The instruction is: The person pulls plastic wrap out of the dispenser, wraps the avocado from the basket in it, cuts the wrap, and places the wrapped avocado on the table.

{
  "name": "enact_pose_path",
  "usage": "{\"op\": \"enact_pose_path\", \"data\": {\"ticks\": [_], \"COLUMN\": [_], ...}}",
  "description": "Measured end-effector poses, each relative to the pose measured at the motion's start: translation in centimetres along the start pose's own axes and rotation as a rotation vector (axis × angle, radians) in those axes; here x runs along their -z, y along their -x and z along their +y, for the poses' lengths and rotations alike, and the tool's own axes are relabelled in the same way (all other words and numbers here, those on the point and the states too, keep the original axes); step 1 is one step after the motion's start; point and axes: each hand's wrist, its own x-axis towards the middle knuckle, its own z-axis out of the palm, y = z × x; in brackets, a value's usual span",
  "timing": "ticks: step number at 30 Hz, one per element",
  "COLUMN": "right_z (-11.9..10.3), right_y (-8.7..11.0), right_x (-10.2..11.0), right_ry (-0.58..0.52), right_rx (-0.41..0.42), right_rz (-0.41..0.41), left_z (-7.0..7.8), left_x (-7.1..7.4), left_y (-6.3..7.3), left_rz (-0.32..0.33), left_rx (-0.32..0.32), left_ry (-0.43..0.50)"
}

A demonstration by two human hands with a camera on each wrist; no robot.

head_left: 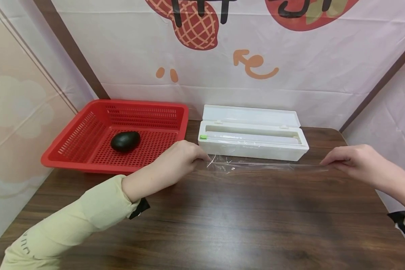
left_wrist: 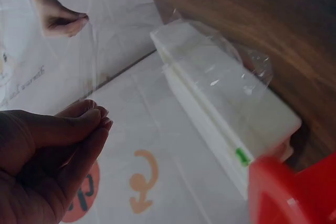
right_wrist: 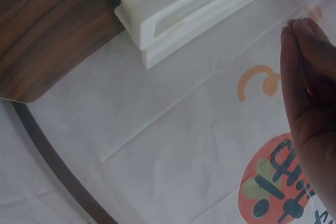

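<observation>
Clear film [head_left: 273, 165], one sheet, is pinched by your left hand [head_left: 179, 160] and, well apart, your right hand [head_left: 359, 165] at the table's [head_left: 222, 228] two o'clock; one open white box [head_left: 256, 150] sits at one o'clock, one red basket [head_left: 87, 165] with one dark oval object [head_left: 125, 141] at ten o'clock.

One left hand [head_left: 175, 163], one right hand [head_left: 357, 161] and one clear film [head_left: 266, 166] are counted, as are one white box [head_left: 253, 151], one roll [head_left: 253, 137], one red basket [head_left: 91, 166], one dark oval item [head_left: 125, 141] and one table [head_left: 222, 225].
</observation>
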Motion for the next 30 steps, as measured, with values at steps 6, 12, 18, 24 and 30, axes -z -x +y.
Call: {"op": "enact_pose_path", "data": {"ticks": [6, 12, 18, 24, 30], "right_z": [0.0, -0.3, -0.2, 0.1, 0.2], "right_y": [0.6, 1.3, 2.0, 2.7, 3.7], "right_x": [-1.0, -2.2, -3.5, -4.6, -6.1], "right_ry": [-0.037, -0.036, -0.129, -0.242, -0.291], "right_rx": [-0.008, -0.032, -0.009, -0.017, -0.066], "right_rz": [-0.076, -0.139, -0.205, -0.297, -0.382], "left_z": [0.0, -0.2, -0.4, -0.4, -0.2], "left_x": [-1.0, -2.5, -4.2, -5.6, -7.0], "left_y": [0.5, 1.2, 1.8, 2.2, 2.6], "left_rz": [-0.070, -0.141, -0.189, -0.230, -0.291], "left_rx": [0.039, 0.019, -0.001, -0.060, -0.106], "left_ry": [0.034, 0.068, 0.081, 0.094, 0.085]}}
